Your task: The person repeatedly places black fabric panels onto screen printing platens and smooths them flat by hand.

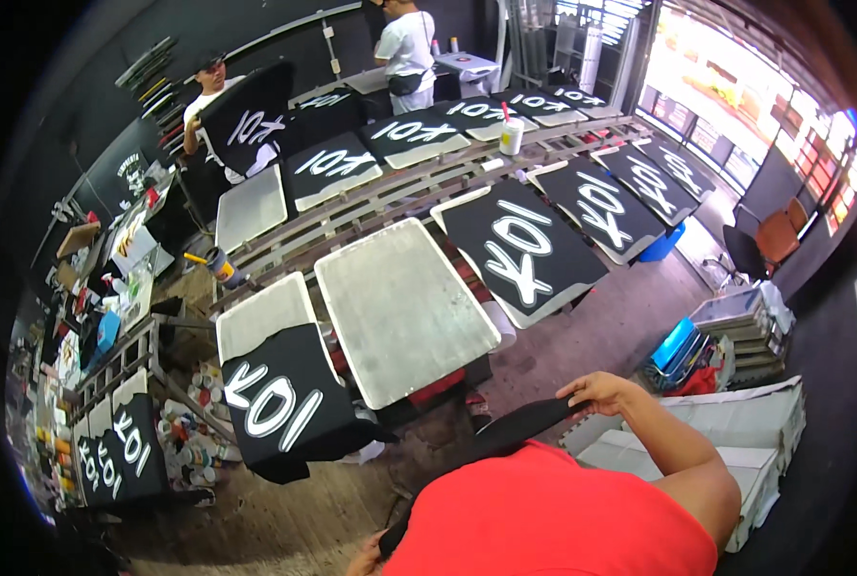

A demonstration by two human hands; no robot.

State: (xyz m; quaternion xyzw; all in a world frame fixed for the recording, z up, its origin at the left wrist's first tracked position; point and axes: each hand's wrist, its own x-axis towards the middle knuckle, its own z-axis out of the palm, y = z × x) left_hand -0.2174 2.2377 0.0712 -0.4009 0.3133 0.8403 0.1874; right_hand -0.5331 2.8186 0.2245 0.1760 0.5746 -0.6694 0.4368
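Black workshop wall [260,19], brown plank floor [246,523]. Right hand [596,392]: fingers pinched together on one end of a black fabric garment [524,425]. Left hand [364,561]: beside the garment's lower end; largely cut off, hold cannot be told. Garment: between the hands, long axis slanting lower left to upper right, part hidden by red shirt [553,518]. Ahead: bare grey rectangular metal platen [404,307], right hand nearer. Left of platen: black white-lettered garment [279,422], draped.

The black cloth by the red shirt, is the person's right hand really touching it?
Touching. The head view shows the right hand gripping the end of the black cloth, with no gap between them.
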